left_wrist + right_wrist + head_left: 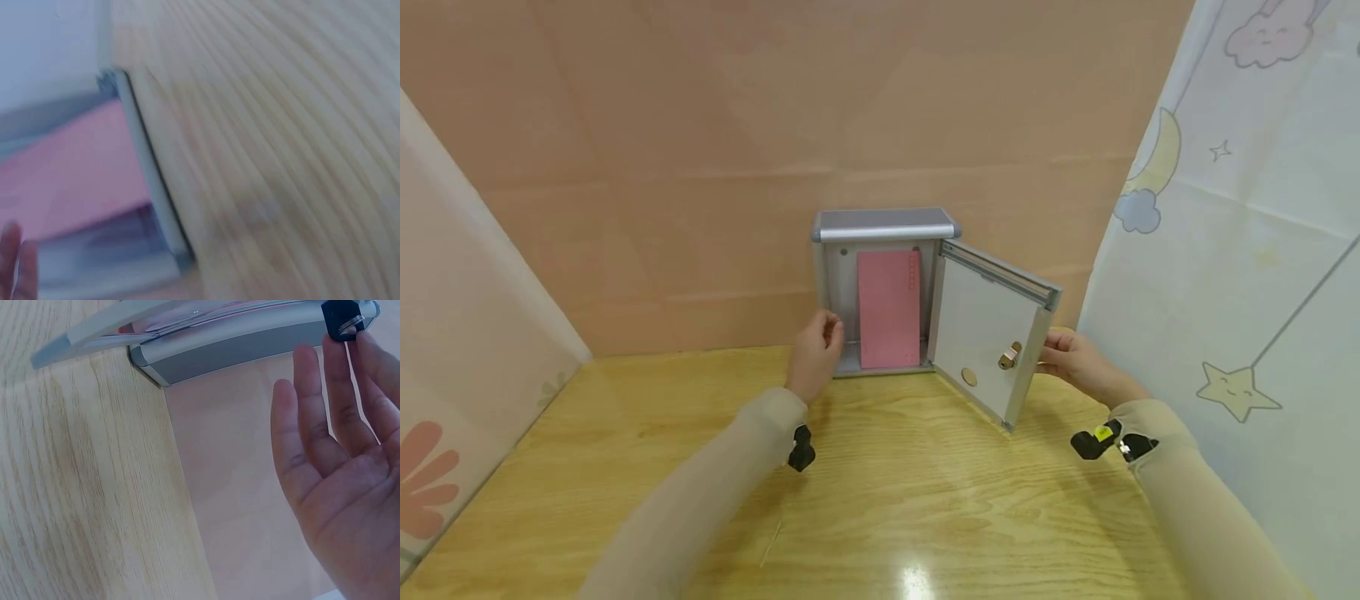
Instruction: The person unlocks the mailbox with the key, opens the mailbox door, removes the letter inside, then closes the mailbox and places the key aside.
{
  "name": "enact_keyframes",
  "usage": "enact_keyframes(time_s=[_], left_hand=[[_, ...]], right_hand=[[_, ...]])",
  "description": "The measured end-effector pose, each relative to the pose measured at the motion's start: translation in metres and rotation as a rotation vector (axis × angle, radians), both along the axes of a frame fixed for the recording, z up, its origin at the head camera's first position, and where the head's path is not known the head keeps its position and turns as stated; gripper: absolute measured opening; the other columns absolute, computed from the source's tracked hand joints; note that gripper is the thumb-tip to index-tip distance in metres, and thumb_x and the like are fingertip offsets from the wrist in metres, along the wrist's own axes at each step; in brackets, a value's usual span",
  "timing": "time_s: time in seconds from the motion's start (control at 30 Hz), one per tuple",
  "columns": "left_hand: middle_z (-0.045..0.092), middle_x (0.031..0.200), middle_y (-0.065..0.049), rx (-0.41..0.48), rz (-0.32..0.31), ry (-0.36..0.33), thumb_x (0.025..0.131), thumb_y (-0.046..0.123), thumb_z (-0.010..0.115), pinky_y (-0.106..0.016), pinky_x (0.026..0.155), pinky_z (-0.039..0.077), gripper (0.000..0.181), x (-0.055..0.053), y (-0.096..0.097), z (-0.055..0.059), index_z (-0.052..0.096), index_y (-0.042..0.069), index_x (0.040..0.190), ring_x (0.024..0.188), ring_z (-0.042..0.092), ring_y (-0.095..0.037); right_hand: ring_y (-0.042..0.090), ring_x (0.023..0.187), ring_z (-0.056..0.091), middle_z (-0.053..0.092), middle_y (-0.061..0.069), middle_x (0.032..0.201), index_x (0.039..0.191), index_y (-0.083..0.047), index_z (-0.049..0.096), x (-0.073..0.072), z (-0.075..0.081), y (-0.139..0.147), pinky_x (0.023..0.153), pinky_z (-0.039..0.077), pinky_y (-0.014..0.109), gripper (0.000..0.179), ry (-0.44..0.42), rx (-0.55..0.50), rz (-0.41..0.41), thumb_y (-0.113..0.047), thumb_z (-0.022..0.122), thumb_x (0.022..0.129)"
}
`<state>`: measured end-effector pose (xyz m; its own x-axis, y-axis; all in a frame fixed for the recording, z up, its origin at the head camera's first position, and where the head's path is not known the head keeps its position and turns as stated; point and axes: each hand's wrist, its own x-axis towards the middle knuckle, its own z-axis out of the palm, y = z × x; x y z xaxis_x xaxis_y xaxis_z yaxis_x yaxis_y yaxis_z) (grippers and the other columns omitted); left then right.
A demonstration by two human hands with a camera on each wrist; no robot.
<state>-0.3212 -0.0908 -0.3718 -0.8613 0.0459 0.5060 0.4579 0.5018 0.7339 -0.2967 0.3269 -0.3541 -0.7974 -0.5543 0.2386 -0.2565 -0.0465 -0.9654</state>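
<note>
Pinching a small black plastic tab with a metal ring (335, 320) between thumb and fingertips of the right hand (1080, 365), other fingers extended, just outside a silver-framed, white-panelled door (981, 321) swung wide. Holding the left hand (815, 354) loosely bent, apparently empty, near the left edge of a silver-grey metal box (886, 220) on a yellow wood-grain table (880, 492). Showing inside that box, upright, a pink rectangular envelope (887, 310).

Both forearms (703, 504) reach forward; the left hand (815, 356) is loosely curled, while the right hand (1084, 367) pinches, its other fingers (306, 406) extended.
</note>
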Motion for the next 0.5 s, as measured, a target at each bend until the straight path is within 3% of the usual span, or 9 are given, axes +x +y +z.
enact_keyframes(time_s=[0.07, 0.13, 0.3, 0.4, 0.5], left_hand=[[0.065, 0.094, -0.014, 0.023, -0.095, -0.066, 0.103, 0.019, 0.043, -0.032, 0.066, 0.049, 0.021, 0.001, 0.01, 0.006, 0.058, 0.005, 0.111, 0.081, 0.062, -0.027], [0.064, 0.108, -0.015, 0.023, -0.125, -0.153, 0.103, 0.019, 0.041, -0.033, 0.075, 0.051, 0.027, -0.002, 0.019, 0.01, 0.056, 0.003, 0.121, 0.094, 0.062, -0.027], [0.043, 0.144, -0.021, -0.028, -0.071, -0.353, 0.103, 0.02, 0.042, -0.044, 0.105, 0.043, 0.049, -0.013, 0.034, 0.014, 0.033, -0.004, 0.145, 0.131, 0.046, -0.032], [0.035, 0.149, -0.026, -0.048, -0.036, -0.43, 0.103, 0.019, 0.044, -0.049, 0.111, 0.035, 0.056, -0.018, 0.038, 0.013, 0.023, -0.006, 0.148, 0.138, 0.036, -0.038], [0.034, 0.15, -0.027, -0.04, -0.015, -0.458, 0.102, 0.015, 0.045, -0.049, 0.112, 0.033, 0.059, -0.021, 0.039, 0.011, 0.019, -0.006, 0.15, 0.139, 0.035, -0.038]], right_hand=[[0.005, 0.098, 0.066, 0.07, -0.007, 0.108, 0.112, -0.018, 0.067, 0.0, 0.0, -0.001, 0.083, 0.054, 0.022, 0.035, 0.008, 0.013, -0.015, 0.001, 0.04, 0.102], [0.005, 0.098, 0.066, 0.07, -0.008, 0.107, 0.112, -0.019, 0.067, 0.001, 0.0, -0.002, 0.083, 0.055, 0.022, 0.034, 0.011, 0.022, -0.026, 0.0, 0.04, 0.102], [0.006, 0.098, 0.066, 0.07, -0.007, 0.107, 0.111, -0.018, 0.067, -0.001, -0.001, -0.006, 0.083, 0.054, 0.023, 0.036, 0.003, 0.019, -0.028, 0.003, 0.039, 0.102], [0.006, 0.098, 0.066, 0.07, -0.007, 0.106, 0.111, -0.018, 0.067, -0.002, -0.002, -0.007, 0.083, 0.055, 0.023, 0.034, 0.002, 0.022, -0.024, 0.001, 0.04, 0.102], [0.005, 0.099, 0.066, 0.07, -0.007, 0.107, 0.111, -0.018, 0.067, -0.003, -0.002, -0.008, 0.084, 0.054, 0.023, 0.033, 0.009, 0.021, -0.002, 0.0, 0.041, 0.102]])
